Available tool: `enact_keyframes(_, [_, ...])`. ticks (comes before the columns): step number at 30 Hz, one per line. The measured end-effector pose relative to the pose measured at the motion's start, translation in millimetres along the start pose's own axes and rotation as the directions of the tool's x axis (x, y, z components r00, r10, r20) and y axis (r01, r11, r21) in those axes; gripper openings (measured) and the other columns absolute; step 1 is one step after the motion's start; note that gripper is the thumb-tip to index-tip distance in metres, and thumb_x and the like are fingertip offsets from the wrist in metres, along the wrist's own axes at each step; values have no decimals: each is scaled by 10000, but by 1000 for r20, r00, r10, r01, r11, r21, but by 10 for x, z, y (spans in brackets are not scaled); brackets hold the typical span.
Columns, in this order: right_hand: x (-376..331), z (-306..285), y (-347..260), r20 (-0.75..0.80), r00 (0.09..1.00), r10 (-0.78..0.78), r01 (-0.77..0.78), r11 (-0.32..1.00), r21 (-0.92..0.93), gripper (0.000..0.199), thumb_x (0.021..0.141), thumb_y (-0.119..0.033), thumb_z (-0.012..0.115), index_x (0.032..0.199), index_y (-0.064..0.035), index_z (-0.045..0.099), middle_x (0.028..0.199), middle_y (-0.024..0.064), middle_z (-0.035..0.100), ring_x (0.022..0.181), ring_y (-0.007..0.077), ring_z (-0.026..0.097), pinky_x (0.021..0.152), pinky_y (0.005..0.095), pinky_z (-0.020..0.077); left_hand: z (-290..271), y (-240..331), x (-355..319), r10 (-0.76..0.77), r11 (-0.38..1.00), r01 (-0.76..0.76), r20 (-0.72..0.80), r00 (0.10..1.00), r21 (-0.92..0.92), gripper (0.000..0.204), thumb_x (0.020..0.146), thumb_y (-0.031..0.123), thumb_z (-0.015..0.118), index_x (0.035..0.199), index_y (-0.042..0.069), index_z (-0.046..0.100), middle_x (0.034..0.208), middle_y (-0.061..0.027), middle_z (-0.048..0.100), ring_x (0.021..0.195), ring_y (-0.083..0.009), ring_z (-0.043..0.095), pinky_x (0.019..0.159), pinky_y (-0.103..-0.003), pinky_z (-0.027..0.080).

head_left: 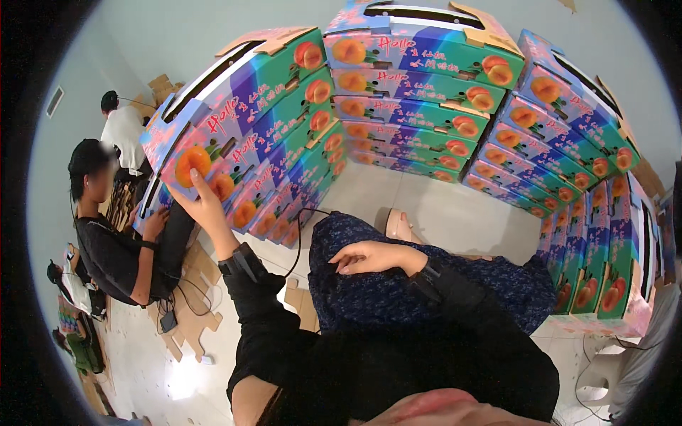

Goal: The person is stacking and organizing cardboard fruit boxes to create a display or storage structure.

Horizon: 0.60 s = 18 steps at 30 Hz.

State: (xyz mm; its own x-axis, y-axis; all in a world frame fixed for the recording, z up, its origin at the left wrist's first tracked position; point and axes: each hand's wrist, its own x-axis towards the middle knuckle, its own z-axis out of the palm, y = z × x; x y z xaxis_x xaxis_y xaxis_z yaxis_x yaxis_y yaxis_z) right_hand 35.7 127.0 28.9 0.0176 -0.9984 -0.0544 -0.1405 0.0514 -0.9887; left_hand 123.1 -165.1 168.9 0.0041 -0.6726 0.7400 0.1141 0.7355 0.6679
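My left hand (204,208) is at the near lower corner of the top fruit carton (241,99) in the left stack. Its thumb lies on the printed front and the other fingers go around the corner, partly hidden. The carton is blue, pink and green with peach pictures and has a slot along its top. My right hand (373,257) rests palm down on the dark blue patterned skirt (455,284) over my lap, fingers loosely spread and slightly bent, holding nothing.
More carton stacks stand ahead (419,92), at the right (561,121) and near right (597,255). A person in black (114,234) sits at the left, others farther back. Flat cardboard pieces (188,305) and a thin black cable (300,241) lie near me.
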Motion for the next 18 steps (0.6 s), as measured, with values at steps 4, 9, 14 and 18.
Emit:
enact_keyframes(4, [-70,-61,162,9,999,36,-37,947,318,470,941,-234,548,1338,-14,427,1172,128,592,1043,192,594,872,302,481,18,-57,37,12,1000,-12,-4,1000,6,744,912,420,570,1366,-109,311,1368,-251,416,1244,-306,440,1027,-360,343])
enact_keyframes(9, [-228,-143,98,-25,997,79,-61,901,429,424,945,-191,547,1315,-8,453,1163,144,595,1058,196,590,879,305,479,20,-14,-30,44,999,-44,-11,999,-32,703,919,360,582,1346,-134,321,1284,-248,490,1172,-279,491,1005,-339,358])
enact_keyframes(14, [-942,-725,-593,-580,797,-169,68,979,-192,343,851,-69,648,1181,-50,559,1126,74,602,1023,167,581,901,318,469,64,116,-187,82,990,-63,-148,986,129,730,913,298,595,1376,-133,233,1397,-284,319,1297,-324,343,1076,-384,264])
enact_keyframes(18, [-2205,-1436,-1650,-813,-135,-566,260,772,-580,374,887,-152,516,1218,21,521,1155,136,590,1001,203,586,876,320,466,184,299,-547,608,746,-529,-89,789,405,781,864,178,641,1385,-83,122,1447,-275,116,1360,-401,137,1116,-481,74])
